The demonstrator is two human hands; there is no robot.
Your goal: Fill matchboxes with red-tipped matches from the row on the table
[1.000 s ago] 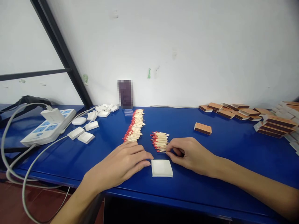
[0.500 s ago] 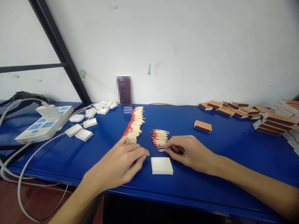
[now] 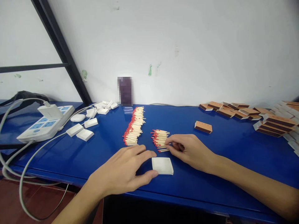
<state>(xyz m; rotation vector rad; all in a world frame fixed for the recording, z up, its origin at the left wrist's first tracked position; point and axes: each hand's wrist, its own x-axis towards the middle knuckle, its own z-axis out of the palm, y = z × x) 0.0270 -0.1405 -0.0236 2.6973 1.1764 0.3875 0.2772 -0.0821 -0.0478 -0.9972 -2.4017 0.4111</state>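
Observation:
In the head view my left hand (image 3: 127, 168) is open, its thumb and forefinger spread at the left side of a small white matchbox tray (image 3: 162, 165) on the blue table. The fingertips are at or very near the tray's edge. My right hand (image 3: 187, 151) is closed in a pinch at the pale right ends of a small pile of red-tipped matches (image 3: 160, 140), just behind the tray. Its fingertips seem to hold match ends; how many I cannot tell. A longer row of matches (image 3: 135, 126) lies to the left, red heads facing left.
A single matchbox (image 3: 203, 127) lies at right. Behind it are piled matchboxes (image 3: 225, 112) and a stack (image 3: 275, 125). White trays (image 3: 85, 134), an earbud case (image 3: 78, 118) and a power strip (image 3: 46, 126) with cables occupy the left. A blurred dark upright rectangle (image 3: 126, 91) leans against the wall.
My left hand has moved from the long match row toward the white tray, and its thumb and forefinger have spread apart. My right hand stays at the small pile.

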